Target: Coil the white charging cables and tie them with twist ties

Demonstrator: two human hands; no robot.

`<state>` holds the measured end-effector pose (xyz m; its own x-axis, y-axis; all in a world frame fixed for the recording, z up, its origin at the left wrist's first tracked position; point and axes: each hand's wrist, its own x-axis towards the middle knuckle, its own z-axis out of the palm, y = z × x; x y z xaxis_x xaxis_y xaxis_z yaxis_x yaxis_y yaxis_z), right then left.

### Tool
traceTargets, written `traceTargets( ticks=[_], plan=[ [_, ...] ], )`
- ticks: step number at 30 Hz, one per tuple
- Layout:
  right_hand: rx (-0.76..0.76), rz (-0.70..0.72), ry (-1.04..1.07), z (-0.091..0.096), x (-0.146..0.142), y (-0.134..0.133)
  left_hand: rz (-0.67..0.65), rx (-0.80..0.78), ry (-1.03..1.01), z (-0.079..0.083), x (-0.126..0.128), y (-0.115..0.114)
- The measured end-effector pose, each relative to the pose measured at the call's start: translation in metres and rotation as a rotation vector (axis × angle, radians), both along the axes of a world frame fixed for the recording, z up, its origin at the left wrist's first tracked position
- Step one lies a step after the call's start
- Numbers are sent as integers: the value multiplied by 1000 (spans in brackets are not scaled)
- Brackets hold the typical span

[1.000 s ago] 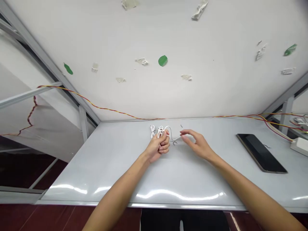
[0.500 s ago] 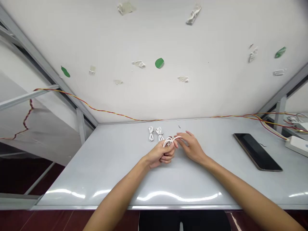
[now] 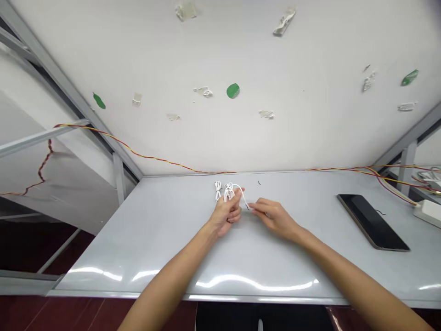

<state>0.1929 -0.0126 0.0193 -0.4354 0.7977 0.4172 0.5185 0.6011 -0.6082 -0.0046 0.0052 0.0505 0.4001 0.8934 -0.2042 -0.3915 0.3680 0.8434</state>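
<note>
My left hand [image 3: 227, 215] is closed around the loops of a white cable [image 3: 228, 193], near the middle of the table. From those loops one length of the cable arcs over to my right hand [image 3: 270, 215], whose thumb and fingertips pinch it near its end. Just beyond my left hand lies a tied bundle of white cable [image 3: 218, 189]. A second bundle that lay beside it is mostly hidden behind my left hand and the held loops.
A black smartphone or tablet [image 3: 372, 222] lies on the grey table [image 3: 165, 239] at the right. Beside it are a thin dark tie [image 3: 380, 212] and a white power strip [image 3: 427, 212]. A small dark tie [image 3: 259, 183] lies near the back. Red and yellow wires [image 3: 179, 164] run along the white wall.
My right hand has moved slightly down and away from the left, drawing the cable's end out into a longer arc. My left hand has shifted a little left with the loops.
</note>
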Motion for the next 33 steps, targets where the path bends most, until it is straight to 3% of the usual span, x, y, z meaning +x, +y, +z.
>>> traceTargets(
  ticks=[5, 11, 14, 16, 19, 23, 28, 33],
  plan=[
    [211, 39, -320, -7, -11, -10, 48, 84, 210, 1, 7, -7],
    [314, 63, -301, -5, 0, -2, 290, 58, 254, -6, 4, 3],
    [277, 112, -178, -4, 5, 1, 350, 78, 244, -7, 2, 7],
    [269, 161, -82, -3, 3, 0, 266, 74, 207, -7, 2, 6],
    [346, 215, 9, -4, -5, -5, -8, 13, 171, -7, 6, -1],
    [386, 132, 69, -4, -13, -11, -288, 31, 217, -9, 12, -11],
    [246, -65, 180, 1, -13, -12, -413, 182, 268, -8, 10, -15],
    [131, -156, 238, 3, -12, -10, -502, 170, 324, 5, 5, -17]
  ],
)
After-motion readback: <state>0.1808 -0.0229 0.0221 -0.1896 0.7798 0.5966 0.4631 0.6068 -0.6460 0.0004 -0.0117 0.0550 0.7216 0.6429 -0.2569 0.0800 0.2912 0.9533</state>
